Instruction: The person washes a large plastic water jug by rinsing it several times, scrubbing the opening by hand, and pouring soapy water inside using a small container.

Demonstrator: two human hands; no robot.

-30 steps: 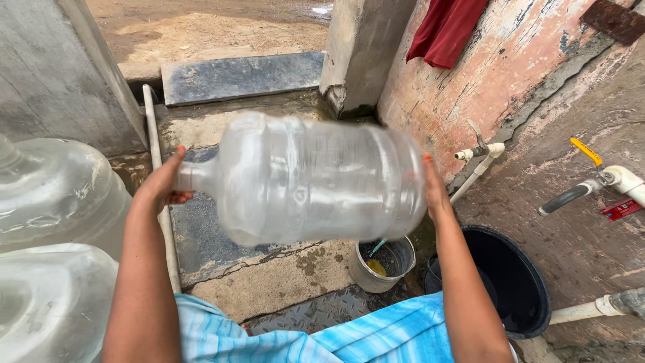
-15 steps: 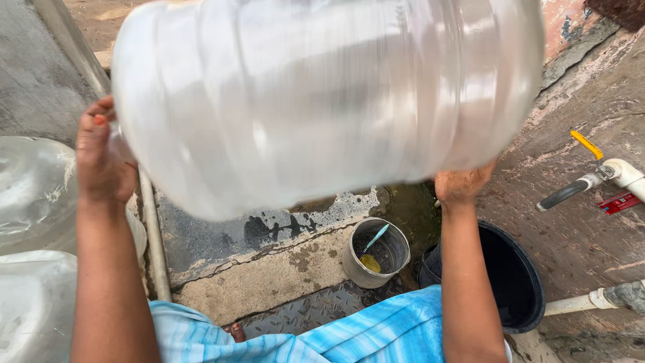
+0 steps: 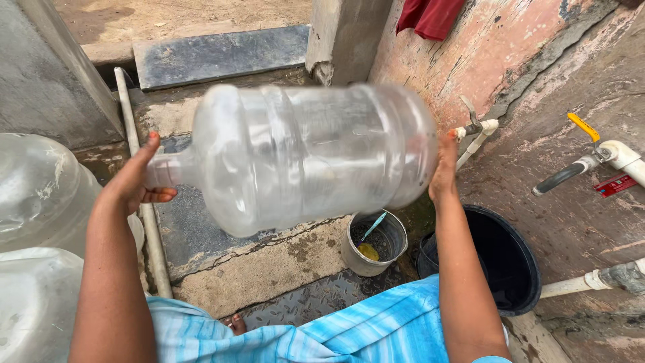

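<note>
You hold the big clear water jug (image 3: 309, 158) sideways in the air, neck pointing left. Your left hand (image 3: 138, 181) is closed around the neck; your right hand (image 3: 445, 165) presses flat against the jug's base. The jug is blurred and looks empty, so you seem to be midway through rinsing it. It is not under the tap (image 3: 474, 124) on the right wall, nor set down. Below it stand a small grey bucket (image 3: 373, 243) and a black tub (image 3: 500, 259). Two more clear jugs (image 3: 37, 195) wait at your left.
</note>
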